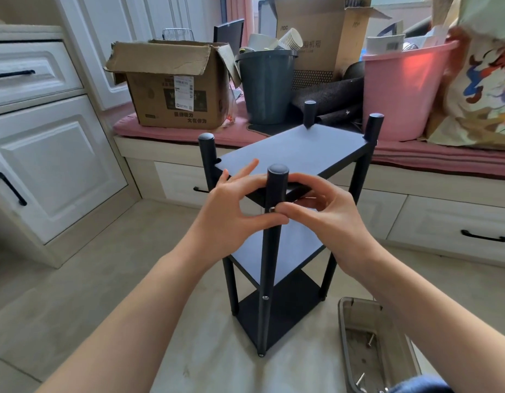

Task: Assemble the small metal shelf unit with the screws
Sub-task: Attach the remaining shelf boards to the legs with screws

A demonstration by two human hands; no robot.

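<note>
A small black shelf unit (299, 148) with three boards and four round posts stands upright on the floor in front of me. My left hand (231, 211) holds the nearest post (269, 251) just under the top board, thumb below, other fingers spread. My right hand (322, 211) pinches a silver screw (272, 210) against that post at the top board's level. A second screw head (264, 298) sits lower in the same post.
A clear plastic tray (350, 330) with loose screws (370, 340) lies on the floor at the lower right. Behind the shelf runs a window seat with a cardboard box (171, 89), a dark bucket (266, 86) and a pink tub (398, 92). White cabinets stand at the left.
</note>
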